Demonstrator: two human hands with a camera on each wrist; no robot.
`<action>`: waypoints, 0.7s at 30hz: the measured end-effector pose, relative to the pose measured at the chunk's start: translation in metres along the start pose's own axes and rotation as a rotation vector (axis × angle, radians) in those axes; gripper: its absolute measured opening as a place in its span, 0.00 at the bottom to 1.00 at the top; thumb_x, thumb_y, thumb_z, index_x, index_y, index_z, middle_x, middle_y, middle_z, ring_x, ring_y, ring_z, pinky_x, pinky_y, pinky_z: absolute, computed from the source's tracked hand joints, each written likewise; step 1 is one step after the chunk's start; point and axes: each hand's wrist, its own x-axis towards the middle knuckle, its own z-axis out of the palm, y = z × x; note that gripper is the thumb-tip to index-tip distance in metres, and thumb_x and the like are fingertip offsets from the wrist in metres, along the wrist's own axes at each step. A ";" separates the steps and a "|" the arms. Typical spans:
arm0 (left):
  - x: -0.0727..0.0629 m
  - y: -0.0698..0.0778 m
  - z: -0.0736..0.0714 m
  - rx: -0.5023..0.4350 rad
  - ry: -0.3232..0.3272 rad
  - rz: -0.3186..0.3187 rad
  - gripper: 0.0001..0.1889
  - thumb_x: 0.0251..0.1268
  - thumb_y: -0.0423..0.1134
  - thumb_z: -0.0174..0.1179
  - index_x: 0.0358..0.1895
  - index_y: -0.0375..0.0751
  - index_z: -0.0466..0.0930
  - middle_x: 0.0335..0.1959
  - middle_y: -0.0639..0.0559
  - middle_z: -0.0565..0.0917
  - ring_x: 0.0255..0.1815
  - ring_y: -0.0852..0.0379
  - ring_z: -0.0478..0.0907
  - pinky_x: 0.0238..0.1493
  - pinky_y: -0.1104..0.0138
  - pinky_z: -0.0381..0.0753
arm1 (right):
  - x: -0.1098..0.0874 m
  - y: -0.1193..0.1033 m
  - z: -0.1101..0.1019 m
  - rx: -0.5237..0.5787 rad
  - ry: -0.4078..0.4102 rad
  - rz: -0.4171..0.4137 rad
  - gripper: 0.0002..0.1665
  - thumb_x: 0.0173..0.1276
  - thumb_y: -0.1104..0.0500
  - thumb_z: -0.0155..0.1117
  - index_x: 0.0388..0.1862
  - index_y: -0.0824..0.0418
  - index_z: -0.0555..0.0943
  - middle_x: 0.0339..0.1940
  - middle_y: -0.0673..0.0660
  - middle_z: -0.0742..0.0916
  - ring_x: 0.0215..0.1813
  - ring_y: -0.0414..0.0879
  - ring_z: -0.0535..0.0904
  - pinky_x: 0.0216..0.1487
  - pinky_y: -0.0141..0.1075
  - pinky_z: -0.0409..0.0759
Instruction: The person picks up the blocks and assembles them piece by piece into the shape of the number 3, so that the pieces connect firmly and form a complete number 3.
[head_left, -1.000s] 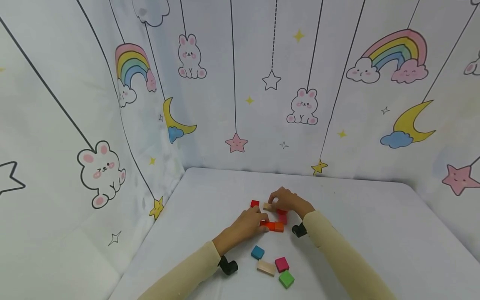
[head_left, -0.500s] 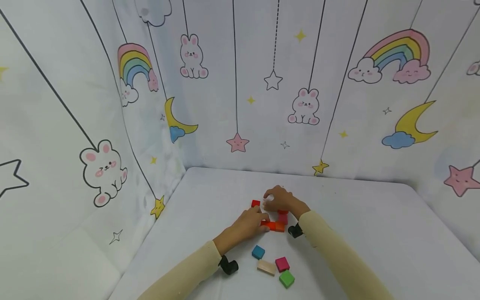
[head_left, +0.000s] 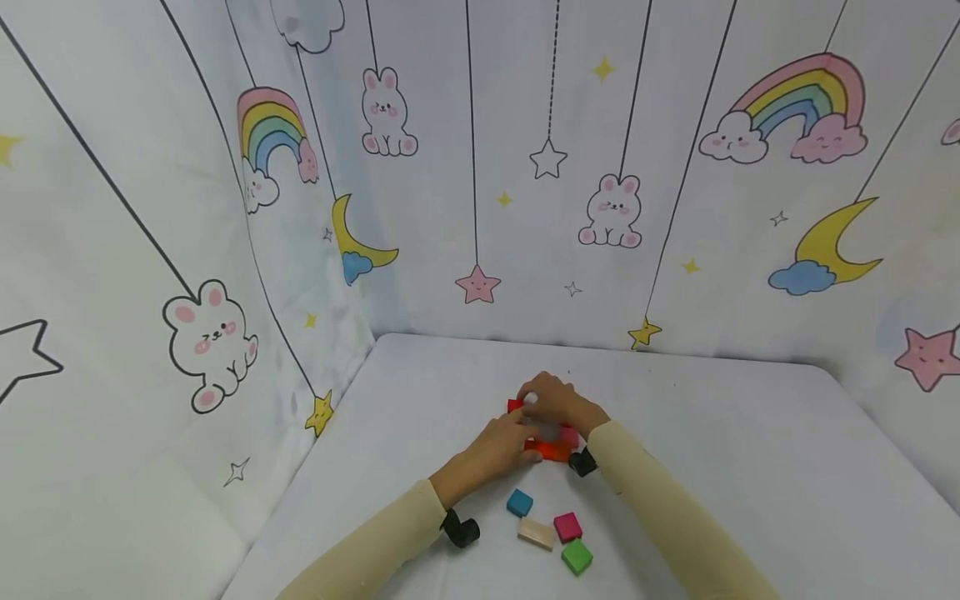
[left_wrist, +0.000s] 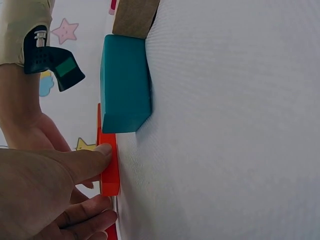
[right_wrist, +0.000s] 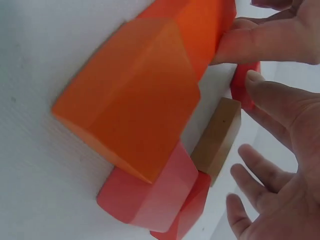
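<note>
My left hand (head_left: pixel 491 450) pinches an orange-red block (left_wrist: pixel 110 172) between thumb and index finger; its other fingers are spread loosely. My right hand (head_left: pixel 558 402) is just beyond it, thumb and index finger at a small red block (right_wrist: pixel 243 82), the other fingers loose. An orange block (right_wrist: pixel 132 95) adjoins the orange-red one. Close by, a pink block (right_wrist: pixel 155 192) meets another red block (right_wrist: pixel 187 215), and a wooden block (right_wrist: pixel 217 140) runs from there towards the block at my right fingertips. In the head view my hands hide much of this ring of blocks.
Nearer on the white table (head_left: pixel 712 467) lie a blue block (head_left: pixel 519 502), a wooden block (head_left: pixel 536 533), a crimson block (head_left: pixel 567 527) and a green block (head_left: pixel 577 556). A printed cloth (head_left: pixel 420 208) hangs behind and at the left. Black wrist cameras stick out below both sleeves.
My right hand has come away from the far wooden block and moved left to the small red block, nearer my left hand. The left hand keeps its place.
</note>
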 end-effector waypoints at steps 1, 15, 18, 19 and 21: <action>0.000 0.000 0.000 -0.002 0.000 0.001 0.14 0.69 0.51 0.72 0.54 0.55 0.87 0.66 0.49 0.81 0.64 0.52 0.76 0.59 0.53 0.82 | -0.001 0.000 -0.001 -0.002 -0.005 -0.002 0.14 0.75 0.54 0.68 0.57 0.50 0.89 0.65 0.59 0.82 0.70 0.60 0.73 0.68 0.76 0.63; -0.002 0.000 0.001 0.012 -0.004 -0.018 0.16 0.69 0.52 0.71 0.57 0.55 0.88 0.56 0.51 0.84 0.56 0.56 0.78 0.56 0.60 0.81 | -0.009 0.002 -0.005 -0.035 -0.043 0.014 0.15 0.75 0.51 0.71 0.57 0.49 0.89 0.67 0.59 0.82 0.70 0.59 0.73 0.70 0.75 0.64; -0.002 0.000 0.000 0.014 0.004 -0.009 0.16 0.70 0.51 0.71 0.57 0.55 0.89 0.55 0.51 0.84 0.54 0.57 0.77 0.55 0.61 0.81 | -0.008 0.003 -0.006 -0.038 -0.039 0.001 0.14 0.75 0.52 0.71 0.57 0.49 0.89 0.66 0.59 0.83 0.70 0.59 0.74 0.68 0.75 0.65; -0.002 0.001 0.000 0.015 0.007 -0.007 0.16 0.70 0.51 0.71 0.57 0.55 0.89 0.55 0.51 0.84 0.54 0.57 0.77 0.54 0.61 0.81 | -0.009 0.004 -0.006 -0.037 -0.038 -0.003 0.14 0.74 0.52 0.71 0.57 0.49 0.89 0.65 0.58 0.83 0.70 0.59 0.74 0.68 0.76 0.65; -0.002 0.001 0.000 0.017 0.007 -0.006 0.16 0.70 0.51 0.71 0.56 0.55 0.89 0.55 0.51 0.83 0.53 0.57 0.77 0.54 0.62 0.80 | -0.009 0.004 -0.007 -0.035 -0.038 -0.009 0.15 0.74 0.53 0.72 0.58 0.50 0.89 0.65 0.58 0.83 0.70 0.60 0.75 0.67 0.75 0.66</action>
